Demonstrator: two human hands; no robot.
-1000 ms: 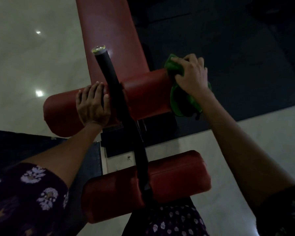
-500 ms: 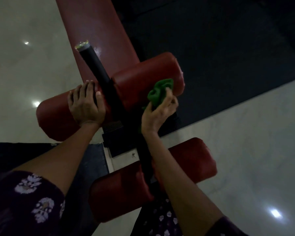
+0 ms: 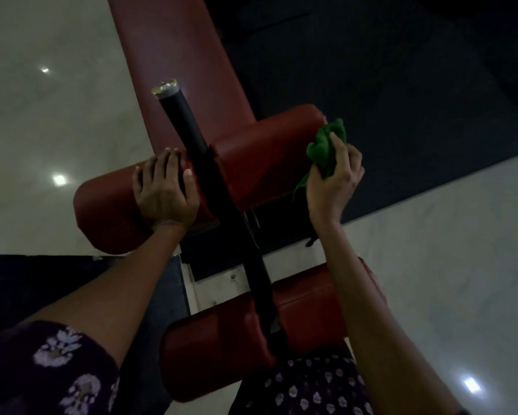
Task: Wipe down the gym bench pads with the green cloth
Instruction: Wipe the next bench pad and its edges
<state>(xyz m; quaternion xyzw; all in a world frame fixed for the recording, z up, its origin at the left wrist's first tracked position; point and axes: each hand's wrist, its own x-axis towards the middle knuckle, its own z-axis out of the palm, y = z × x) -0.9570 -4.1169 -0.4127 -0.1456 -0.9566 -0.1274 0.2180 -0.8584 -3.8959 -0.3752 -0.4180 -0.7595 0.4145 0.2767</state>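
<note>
Right hand point(image 3: 334, 181): clenched around bunched green cloth point(image 3: 326, 145), pressed at right end of upper roller pad point(image 3: 260, 151). Left hand point(image 3: 164, 187): fingers flat, resting on same pad's left half, beside black post point(image 3: 191, 130). Lower roller pad point(image 3: 221, 339): nearer, untouched.

The right hand point(image 3: 334, 178) holds the cloth point(image 3: 326, 148) bunched at the right end of the upper roller pad point(image 3: 257, 157), the cloth touching that end. Left of this grip the pad runs across to the post point(image 3: 197, 157), which splits it; on the pad's far-left half rests the left hand point(image 3: 164, 190). Behind the grip and to its left stretches the long bench pad point(image 3: 173, 55). Nearer the person, below the grip, lies the lower roller pad point(image 3: 221, 345).
</note>
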